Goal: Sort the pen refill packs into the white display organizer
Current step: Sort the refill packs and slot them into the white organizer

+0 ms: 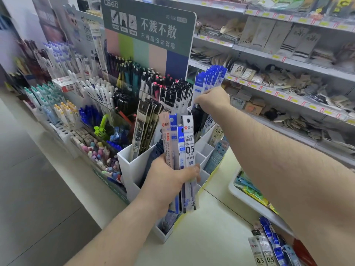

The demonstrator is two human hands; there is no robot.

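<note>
My left hand (169, 181) grips a fanned bunch of pen refill packs (180, 150), pink, blue and white ones, upright in front of the white display organizer (132, 166). My right hand (212, 98) reaches to the organizer's back row and pinches a blue-topped refill pack (199, 87) among a standing bunch of blue packs (213, 75). Black packs (146, 127) stand in a front left compartment. More black packs (176, 93) fill the back row. Pale packs (217, 135) sit on the organizer's right side.
A green sign board (149, 29) rises behind the organizer. Pens and erasers (92, 116) crowd the display to the left. Store shelves (288, 73) with goods run along the right. Loose refill packs (269, 246) lie at the bottom right, near a white bin (247, 196).
</note>
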